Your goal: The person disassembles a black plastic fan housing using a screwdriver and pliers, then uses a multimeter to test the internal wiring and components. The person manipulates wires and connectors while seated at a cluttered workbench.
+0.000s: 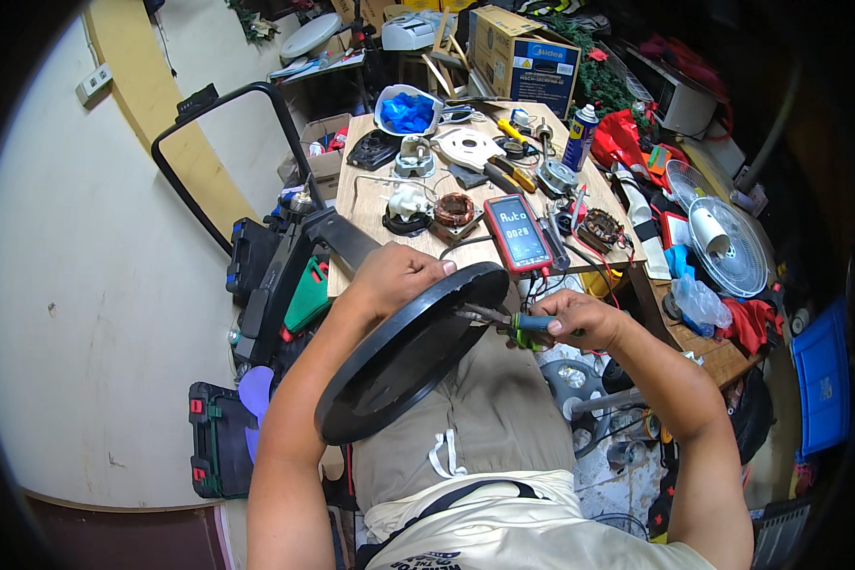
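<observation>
A round, black, dish-like base (401, 359) is held tilted above my lap, its hollow side toward me. My left hand (401, 277) grips its upper left rim, fingers curled and partly hidden behind it. In my right hand (582, 321) is a pair of pliers (534, 324) with blue and green handles. The jaws reach to the inside of the base near its right rim; whether they clamp anything there I cannot tell. Just beyond the base, a red multimeter (520, 235) lies on the wooden table (363, 214).
Fan motor parts, including a copper-wound stator (454, 210), crowd the table beside a spray can (579, 138) and a white bowl (408, 110) holding blue plastic. A black metal frame (294, 133) stands left. Fan grilles (729, 249) lie right; a grey stand base (572, 380) sits below.
</observation>
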Available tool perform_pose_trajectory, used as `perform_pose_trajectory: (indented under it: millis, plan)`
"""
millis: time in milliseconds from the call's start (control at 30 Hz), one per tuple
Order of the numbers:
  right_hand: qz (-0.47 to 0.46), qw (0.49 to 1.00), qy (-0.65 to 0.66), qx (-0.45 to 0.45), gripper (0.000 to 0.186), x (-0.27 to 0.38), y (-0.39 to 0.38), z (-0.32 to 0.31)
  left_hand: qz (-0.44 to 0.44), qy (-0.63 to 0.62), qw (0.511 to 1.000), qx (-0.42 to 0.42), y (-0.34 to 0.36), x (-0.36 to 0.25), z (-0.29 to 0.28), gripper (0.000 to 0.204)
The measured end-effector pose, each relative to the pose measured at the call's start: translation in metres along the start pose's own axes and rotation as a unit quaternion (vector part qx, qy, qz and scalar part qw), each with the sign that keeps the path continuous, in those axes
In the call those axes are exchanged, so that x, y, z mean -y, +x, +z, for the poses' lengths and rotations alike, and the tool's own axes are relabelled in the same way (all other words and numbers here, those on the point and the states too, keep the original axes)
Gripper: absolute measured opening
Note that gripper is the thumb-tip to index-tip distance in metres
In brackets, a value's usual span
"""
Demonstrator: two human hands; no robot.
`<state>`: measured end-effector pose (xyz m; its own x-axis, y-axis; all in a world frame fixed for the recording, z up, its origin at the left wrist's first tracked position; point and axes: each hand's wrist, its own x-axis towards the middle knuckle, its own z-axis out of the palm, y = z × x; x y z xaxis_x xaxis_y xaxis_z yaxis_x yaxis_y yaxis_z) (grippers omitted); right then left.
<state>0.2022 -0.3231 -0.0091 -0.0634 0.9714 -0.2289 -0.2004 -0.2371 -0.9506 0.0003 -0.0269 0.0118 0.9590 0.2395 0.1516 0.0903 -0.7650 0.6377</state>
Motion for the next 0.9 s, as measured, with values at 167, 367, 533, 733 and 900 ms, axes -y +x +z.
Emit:
perform_pose_trajectory:
  millis: [167, 367, 533, 733, 900]
  plan:
    - [0.006, 0.992, -0.123, -0.001, 0.029, 0.027, -0.001, 0.001, -0.001, -0.006, 1.0, 0.0, 0.0, -0.003, 0.0, 0.063]
    - [0.051, 0.971, -0.232, -0.021, 0.037, 0.059, -0.002, 0.01, 0.012, -0.017, 1.0, -0.008, -0.001, -0.006, -0.001, 0.064]
    - [0.117, 0.957, -0.253, -0.077, 0.048, 0.082, -0.001, 0.026, -0.032, 0.021, 0.999, 0.023, 0.001, -0.014, -0.003, 0.061]
    - [0.19, 0.864, -0.453, -0.109, 0.053, 0.121, 0.003, 0.047, -0.044, 0.024, 0.998, 0.027, -0.001, -0.027, -0.004, 0.056]
    - [0.19, 0.789, -0.574, -0.108, 0.055, 0.151, 0.005, 0.072, -0.051, 0.03, 0.998, 0.022, 0.001, -0.028, -0.004, 0.055]
